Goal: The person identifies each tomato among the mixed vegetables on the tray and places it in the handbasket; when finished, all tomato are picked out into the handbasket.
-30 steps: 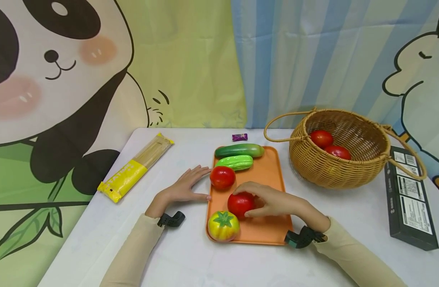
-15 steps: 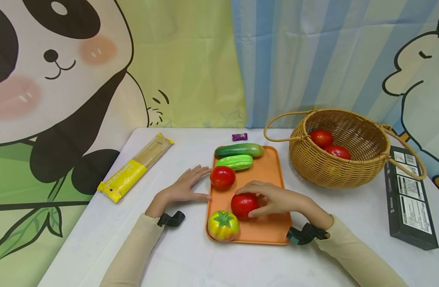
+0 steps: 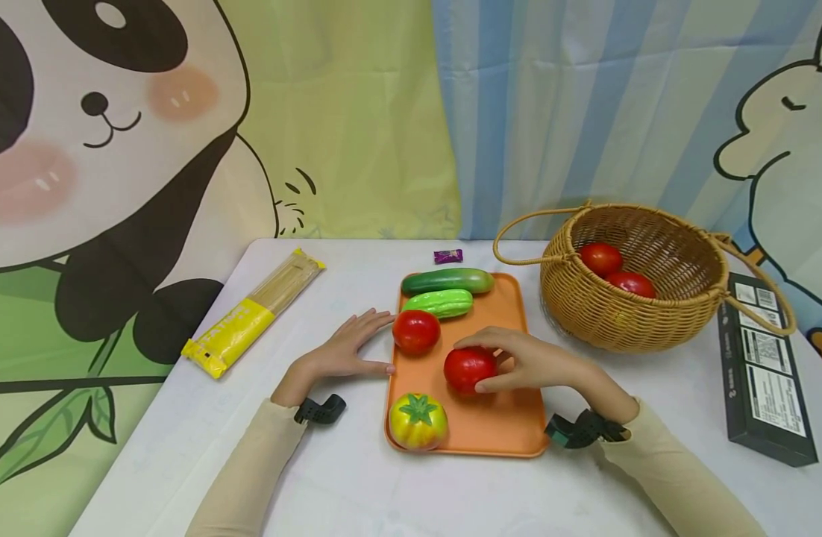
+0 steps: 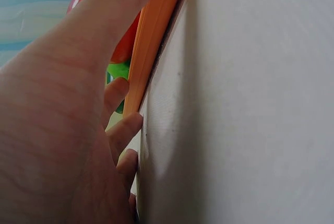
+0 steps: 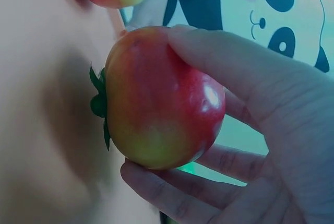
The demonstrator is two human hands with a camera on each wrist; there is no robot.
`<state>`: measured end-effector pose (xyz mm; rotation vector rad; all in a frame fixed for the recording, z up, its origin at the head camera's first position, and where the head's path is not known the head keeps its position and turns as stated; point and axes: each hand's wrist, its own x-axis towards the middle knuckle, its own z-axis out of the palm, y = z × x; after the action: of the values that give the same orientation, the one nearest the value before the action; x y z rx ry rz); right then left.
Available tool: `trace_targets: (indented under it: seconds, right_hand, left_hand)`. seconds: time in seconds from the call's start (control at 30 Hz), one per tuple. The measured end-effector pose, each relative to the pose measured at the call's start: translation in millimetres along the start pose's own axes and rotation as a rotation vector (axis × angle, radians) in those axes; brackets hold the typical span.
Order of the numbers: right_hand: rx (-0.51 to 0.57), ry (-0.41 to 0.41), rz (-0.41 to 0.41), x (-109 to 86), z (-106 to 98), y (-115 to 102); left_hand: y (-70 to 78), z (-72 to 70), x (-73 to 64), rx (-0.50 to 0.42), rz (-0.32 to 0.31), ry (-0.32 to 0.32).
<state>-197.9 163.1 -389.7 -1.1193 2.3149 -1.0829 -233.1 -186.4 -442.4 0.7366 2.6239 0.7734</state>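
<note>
In the head view, my right hand [image 3: 528,362] grips a red tomato [image 3: 466,371] between thumb and fingers over the orange tray [image 3: 505,432]. The right wrist view shows that tomato [image 5: 162,104] with its green stalk end toward the tray and a shadow beneath. My left hand [image 3: 344,350] lies with fingers spread at the tray's left edge, thumb tip right at the rim. Closest to its fingertips, on the tray, is another red tomato [image 3: 416,333]. A yellow tomato with a green star-shaped top [image 3: 418,422] sits in the near left corner.
Two green cucumber-like vegetables, one dark [image 3: 447,280] and one bright [image 3: 439,303], lie at the tray's far end. On the right stands a wicker basket [image 3: 626,328] holding two tomatoes, beside a black box [image 3: 767,373]. A yellow noodle pack [image 3: 250,317] and purple sachet [image 3: 447,256] lie on the table.
My right hand has moved right and slightly away from me with the tomato, which has left its place next to the yellow one. The left hand has stayed still.
</note>
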Motion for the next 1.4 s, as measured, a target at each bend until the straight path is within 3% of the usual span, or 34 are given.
trace_targets:
  seconds: [0.53, 0.77, 1.2, 1.4]
  right_hand:
    - [-0.041, 0.085, 0.006, -12.2, -25, -9]
    - [-0.076, 0.146, -0.045, -17.4, -31, -12]
    - [-0.165, 0.259, -0.048, -31.7, -47, -17]
    - [-0.155, 0.303, -0.084, -36.3, -53, -17]
  left_hand:
    - [-1.7, 0.5, 0.1, 0.010, 0.015, 0.002]
    - [-2.0, 0.5, 0.2, 0.007, 0.016, 0.003]
    - [-0.7, 0.3, -0.2, 0.004, 0.011, 0.001]
    - [-1.5, 0.4, -0.2, 0.004, 0.019, 0.005]
